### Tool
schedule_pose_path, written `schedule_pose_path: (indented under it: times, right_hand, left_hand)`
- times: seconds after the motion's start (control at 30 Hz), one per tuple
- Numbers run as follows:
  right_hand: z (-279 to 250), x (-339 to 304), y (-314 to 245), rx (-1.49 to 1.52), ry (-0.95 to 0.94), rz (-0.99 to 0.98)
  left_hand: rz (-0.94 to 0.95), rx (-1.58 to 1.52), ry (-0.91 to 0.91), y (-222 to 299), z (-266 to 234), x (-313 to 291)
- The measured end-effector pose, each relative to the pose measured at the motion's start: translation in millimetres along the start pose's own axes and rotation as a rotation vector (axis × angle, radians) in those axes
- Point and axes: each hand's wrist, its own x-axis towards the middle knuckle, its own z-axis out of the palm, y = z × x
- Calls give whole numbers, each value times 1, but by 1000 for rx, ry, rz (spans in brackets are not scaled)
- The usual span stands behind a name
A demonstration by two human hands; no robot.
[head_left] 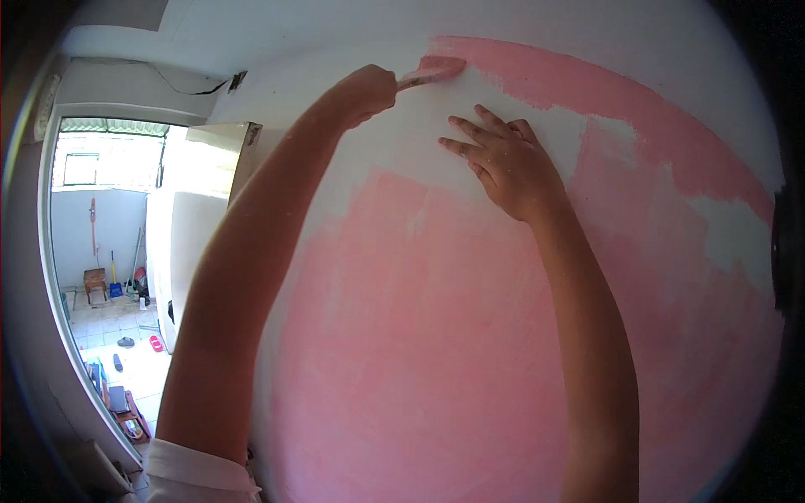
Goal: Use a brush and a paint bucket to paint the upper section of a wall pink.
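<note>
Brush (438, 70) in your left hand (367, 94), its pink-coated head by the left end of a pink band (587, 88) high on the wall (411, 155).
The brush head lies to the right of your left hand and a little above it; the long axis runs close to level, rising slightly rightward. Your left hand, the nearer, is curled round the handle, though its individual fingers are largely hidden. Your right hand (513, 172) lies below and to the right of the brush, apart from it, fingers partly spread and holding nothing; whether it touches the wall, you cannot tell. Below both hands extends a broad pink area (419, 335), a pale stretch separating it from the brush.
</note>
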Motion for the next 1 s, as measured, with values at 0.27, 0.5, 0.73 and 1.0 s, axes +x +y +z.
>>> schedule_pose_path:
  times: [0.27,0.5,0.73,1.0]
  right_hand:
    - [-5,0,-2,4,-4,12]
    - [-7,0,-1,-19,-37,8]
    - [-1,-3,2,-65,-49,8]
    - [-5,2,-2,-47,-40,-6]
  left_hand:
    - [-251,-635,351,-14,16,-9]
    - [-479,-244,124,26,-7,13]
    - [-174,-106,143,-5,-10,-3]
    - [-327,-217,373,14,18,31]
